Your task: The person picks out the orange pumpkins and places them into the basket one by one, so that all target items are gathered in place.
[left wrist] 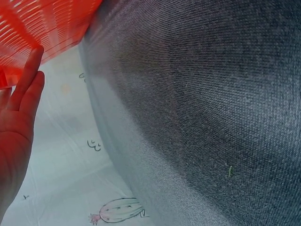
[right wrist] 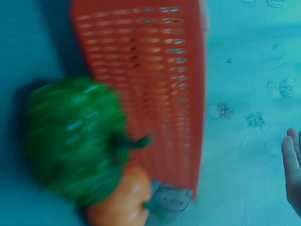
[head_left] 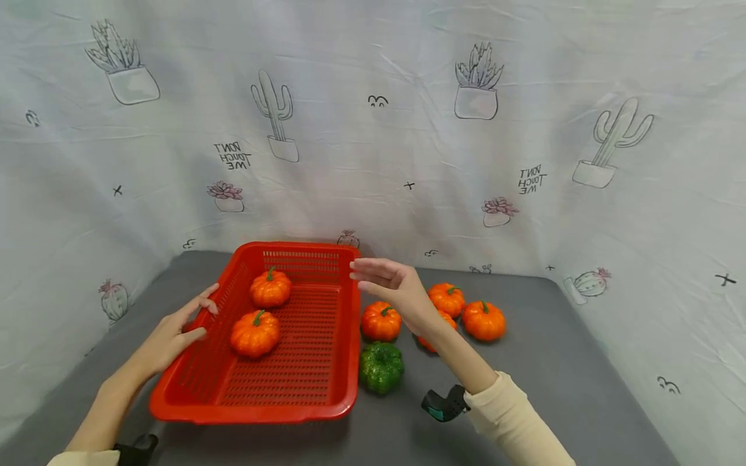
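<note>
A red plastic basket (head_left: 250,414) with slotted walls holds two small orange pumpkins, one farther back (head_left: 271,288) and one nearer (head_left: 255,334). My left hand (head_left: 169,340) grips its left rim; in the left wrist view, fingers (left wrist: 30,80) lie along the outer wall. Fingers extended and holding nothing, my right hand (head_left: 393,288) is raised by the right rim. Below it, outside the basket, are an orange pumpkin (head_left: 381,321) and a green pumpkin (head_left: 381,367), which looms large and blurred in the right wrist view.
Farther right on the grey tabletop (head_left: 559,375) lie more orange pumpkins, one at the back (head_left: 447,299), one to the right (head_left: 484,321), and one partly hidden by my right wrist (head_left: 428,344). A white cloth printed with cacti (head_left: 373,149) hangs behind and around the table.
</note>
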Tool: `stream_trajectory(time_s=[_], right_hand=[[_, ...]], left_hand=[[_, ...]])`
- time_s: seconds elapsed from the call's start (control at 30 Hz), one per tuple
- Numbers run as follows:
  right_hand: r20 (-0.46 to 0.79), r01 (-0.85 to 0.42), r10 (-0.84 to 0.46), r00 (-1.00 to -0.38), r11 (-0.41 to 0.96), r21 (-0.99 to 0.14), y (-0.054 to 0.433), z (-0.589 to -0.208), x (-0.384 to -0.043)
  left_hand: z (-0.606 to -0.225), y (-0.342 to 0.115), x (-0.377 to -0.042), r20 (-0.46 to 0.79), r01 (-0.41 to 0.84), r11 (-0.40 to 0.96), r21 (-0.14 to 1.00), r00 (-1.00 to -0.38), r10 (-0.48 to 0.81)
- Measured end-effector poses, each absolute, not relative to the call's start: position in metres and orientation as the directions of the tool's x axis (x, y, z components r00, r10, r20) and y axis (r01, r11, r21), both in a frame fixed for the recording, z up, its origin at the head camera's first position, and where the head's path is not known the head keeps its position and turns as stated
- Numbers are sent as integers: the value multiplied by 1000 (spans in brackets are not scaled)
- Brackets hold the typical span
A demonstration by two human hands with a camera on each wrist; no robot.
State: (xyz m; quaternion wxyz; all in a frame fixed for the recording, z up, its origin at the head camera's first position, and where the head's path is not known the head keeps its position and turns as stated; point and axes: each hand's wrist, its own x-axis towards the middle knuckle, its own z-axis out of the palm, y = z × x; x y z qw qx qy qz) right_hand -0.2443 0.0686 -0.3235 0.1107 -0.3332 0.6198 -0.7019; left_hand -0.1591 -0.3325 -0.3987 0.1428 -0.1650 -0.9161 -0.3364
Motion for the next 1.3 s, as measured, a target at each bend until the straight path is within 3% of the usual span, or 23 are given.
stream_trajectory(time_s=[0.3, 0.73, 1.03, 1.3], right_hand=[[274, -238, -557, -784, -138, -961, 110, -351, -220], [217, -230, -513, -830, -40, -972, 161, -378, -186], [312, -317, -572, -759, -95, -944, 227, -399, -198], [275, -306, -522, -807, -29, -952, 269, -411, -210]], left_hand=[[-405, -339, -158, 353, 357, 759, 545, -918, 178], [-407, -339, -159, 375, 389, 736, 554, -906, 197], [-410, -342, -159, 393, 412, 722, 556, -896, 208], [-411, -340, -164, 388, 419, 710, 565, -895, 220]])
